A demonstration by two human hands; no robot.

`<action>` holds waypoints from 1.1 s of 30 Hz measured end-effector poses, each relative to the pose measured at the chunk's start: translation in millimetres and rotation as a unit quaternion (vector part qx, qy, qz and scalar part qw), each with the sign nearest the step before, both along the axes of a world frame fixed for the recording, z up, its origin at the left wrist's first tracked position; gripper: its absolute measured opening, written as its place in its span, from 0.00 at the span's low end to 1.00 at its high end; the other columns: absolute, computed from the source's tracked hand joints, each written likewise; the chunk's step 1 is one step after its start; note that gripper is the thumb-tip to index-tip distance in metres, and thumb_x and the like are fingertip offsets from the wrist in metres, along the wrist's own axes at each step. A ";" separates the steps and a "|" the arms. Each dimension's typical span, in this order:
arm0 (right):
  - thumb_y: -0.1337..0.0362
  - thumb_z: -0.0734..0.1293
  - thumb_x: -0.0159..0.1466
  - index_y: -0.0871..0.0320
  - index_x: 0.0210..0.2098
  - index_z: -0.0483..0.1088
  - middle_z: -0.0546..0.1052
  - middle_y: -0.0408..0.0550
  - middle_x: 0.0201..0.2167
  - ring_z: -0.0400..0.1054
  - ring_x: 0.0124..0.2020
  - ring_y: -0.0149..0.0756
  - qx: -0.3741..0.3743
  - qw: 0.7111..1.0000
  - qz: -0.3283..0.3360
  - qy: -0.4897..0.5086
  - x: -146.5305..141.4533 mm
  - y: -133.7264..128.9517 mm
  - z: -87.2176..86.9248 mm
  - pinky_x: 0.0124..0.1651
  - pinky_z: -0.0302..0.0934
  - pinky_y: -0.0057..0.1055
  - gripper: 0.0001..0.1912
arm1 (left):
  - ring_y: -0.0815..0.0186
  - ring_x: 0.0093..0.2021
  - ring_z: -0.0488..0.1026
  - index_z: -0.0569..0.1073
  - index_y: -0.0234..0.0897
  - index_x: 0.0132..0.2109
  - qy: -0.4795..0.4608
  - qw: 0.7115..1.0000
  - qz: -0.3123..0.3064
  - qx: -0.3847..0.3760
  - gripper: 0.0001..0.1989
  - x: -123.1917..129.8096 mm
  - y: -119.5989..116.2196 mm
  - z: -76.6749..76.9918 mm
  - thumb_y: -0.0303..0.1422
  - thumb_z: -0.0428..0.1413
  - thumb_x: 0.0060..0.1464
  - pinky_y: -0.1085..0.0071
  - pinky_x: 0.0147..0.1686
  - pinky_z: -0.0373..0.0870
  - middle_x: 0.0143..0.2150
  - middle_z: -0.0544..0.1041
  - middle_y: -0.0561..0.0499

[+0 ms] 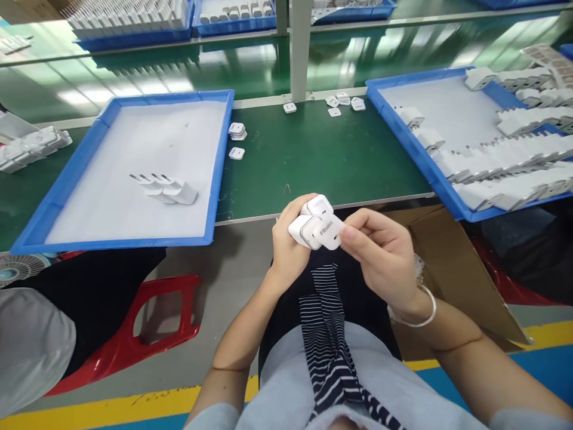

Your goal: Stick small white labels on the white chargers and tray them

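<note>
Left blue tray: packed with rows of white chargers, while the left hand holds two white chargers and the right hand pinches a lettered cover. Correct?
Not quite. The head view shows just a small cluster of chargers in the left blue tray, not packed rows. The left hand does hold two white chargers, and the right hand pinches a lettered cover.

The left hand (287,248) grips two chargers (302,232); the right hand (387,260) pinches a plate (330,233). Sparse tray (134,143) at ten o'clock, fuller tray (439,101) at two.

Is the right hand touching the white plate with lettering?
Touching: in the head view, the right hand pinches the lettered plate at its edge.
</note>
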State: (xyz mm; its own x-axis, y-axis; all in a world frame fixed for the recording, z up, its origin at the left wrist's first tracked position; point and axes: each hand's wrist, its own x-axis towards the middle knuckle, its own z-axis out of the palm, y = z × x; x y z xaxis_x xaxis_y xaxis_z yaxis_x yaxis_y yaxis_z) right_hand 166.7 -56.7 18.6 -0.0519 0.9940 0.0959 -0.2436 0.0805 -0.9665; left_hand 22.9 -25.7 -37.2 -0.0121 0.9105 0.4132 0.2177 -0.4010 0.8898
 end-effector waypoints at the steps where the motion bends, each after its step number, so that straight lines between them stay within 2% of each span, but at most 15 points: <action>1: 0.62 0.72 0.65 0.57 0.28 0.73 0.67 0.39 0.19 0.56 0.19 0.25 -0.004 1.000 -0.005 0.012 -4.5 -1.9 -2.8 0.22 0.50 0.27 0.10 | 0.60 0.50 0.78 0.74 0.42 0.54 0.001 1.000 0.003 -0.002 0.16 0.6 -0.5 0.5 0.33 0.60 0.58 0.62 0.52 0.74 0.52 0.80 0.48; 4: 0.62 0.72 0.66 0.57 0.27 0.71 0.67 0.38 0.17 0.58 0.19 0.25 -0.012 0.999 -0.001 0.038 -14.0 -4.2 -9.0 0.23 0.53 0.26 0.12 | 0.60 0.49 0.78 0.74 0.41 0.54 -0.001 1.000 0.005 -0.004 0.17 1.5 -1.5 2.1 0.36 0.60 0.58 0.63 0.52 0.74 0.52 0.80 0.47; 8: 0.63 0.71 0.67 0.57 0.27 0.70 0.69 0.38 0.17 0.61 0.19 0.25 -0.020 0.998 0.004 0.055 -18.3 -4.0 -11.5 0.26 0.56 0.26 0.12 | 0.61 0.49 0.78 0.74 0.41 0.54 -0.001 1.000 0.011 0.000 0.16 1.6 -1.3 2.2 0.34 0.60 0.59 0.64 0.51 0.74 0.52 0.80 0.47; 18: 0.62 0.71 0.66 0.56 0.26 0.68 0.70 0.38 0.16 0.62 0.18 0.26 -0.015 0.999 -0.024 0.036 -22.0 -3.3 -14.7 0.24 0.59 0.27 0.13 | 0.62 0.48 0.77 0.74 0.41 0.54 0.018 1.000 0.020 0.015 0.15 1.8 0.4 1.6 0.32 0.59 0.59 0.65 0.50 0.75 0.51 0.80 0.48; 22: 0.62 0.71 0.66 0.56 0.26 0.68 0.71 0.38 0.16 0.62 0.17 0.26 -0.015 0.999 -0.025 0.032 -20.2 -2.9 -14.5 0.23 0.59 0.26 0.14 | 0.62 0.49 0.77 0.74 0.40 0.54 0.029 0.999 0.018 0.030 0.15 1.6 1.0 3.1 0.31 0.58 0.59 0.65 0.51 0.75 0.52 0.80 0.47; 28: 0.61 0.72 0.65 0.57 0.24 0.66 0.68 0.37 0.14 0.59 0.15 0.25 -0.042 0.999 -0.022 -0.025 -12.5 -2.9 -9.9 0.21 0.54 0.26 0.16 | 0.61 0.51 0.77 0.74 0.40 0.53 0.051 0.997 0.022 0.052 0.14 1.9 2.9 1.9 0.33 0.58 0.60 0.64 0.52 0.75 0.53 0.79 0.47; 33: 0.61 0.72 0.65 0.57 0.24 0.67 0.67 0.37 0.14 0.57 0.14 0.23 -0.050 0.998 -0.013 -0.019 -7.9 -3.0 -9.5 0.19 0.51 0.24 0.16 | 0.61 0.52 0.77 0.74 0.39 0.54 0.069 0.994 0.013 0.082 0.15 1.2 5.6 0.0 0.31 0.59 0.60 0.64 0.53 0.74 0.53 0.79 0.47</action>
State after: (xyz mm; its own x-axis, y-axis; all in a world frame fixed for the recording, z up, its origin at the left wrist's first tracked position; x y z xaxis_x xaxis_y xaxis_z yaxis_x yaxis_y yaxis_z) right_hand 158.8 -59.7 9.1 -0.0281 0.9996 -0.0061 -0.2053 -0.0118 -0.9786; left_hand 24.0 -20.2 -37.1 0.0328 0.8305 0.5560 0.3442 -0.5317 0.7738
